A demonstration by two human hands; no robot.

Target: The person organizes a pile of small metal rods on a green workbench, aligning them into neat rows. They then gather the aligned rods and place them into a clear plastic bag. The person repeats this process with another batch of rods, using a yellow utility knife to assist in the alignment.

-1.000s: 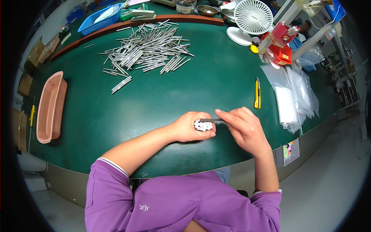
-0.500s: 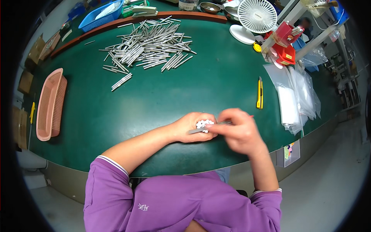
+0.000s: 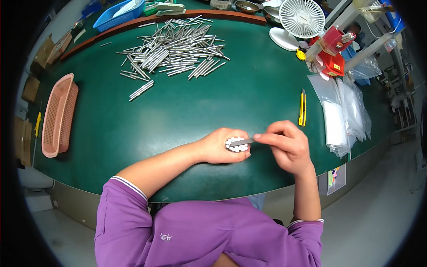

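Observation:
Near the front edge of the table, my left hand [image 3: 221,147] is wrapped round a bundle of slim rods [image 3: 242,148], whose bright, white-looking round ends face up. The rest of the bundle is hidden inside the fist. My right hand [image 3: 289,144] pinches a thin flat grey metal strip [image 3: 242,142], with its tip lying over the rod ends. Whether the strip has a handle is hidden by the fingers. Farther back lies a big loose heap of silver metal rods [image 3: 178,49], with a few rods [image 3: 141,91] side by side in front of it.
A pink plastic basket [image 3: 59,115] stands at left. To the right lie a yellow box cutter [image 3: 302,108] and clear plastic bags [image 3: 336,122]. A white fan [image 3: 284,39], red bins [image 3: 332,63] and a blue basket [image 3: 118,18] stand along the back, by a brown wooden rail [image 3: 195,14].
My right hand has moved a little right, away from the left fist. The metal strip's tip has shifted from the fist's near-left side onto the rod ends. My left hand keeps its hold.

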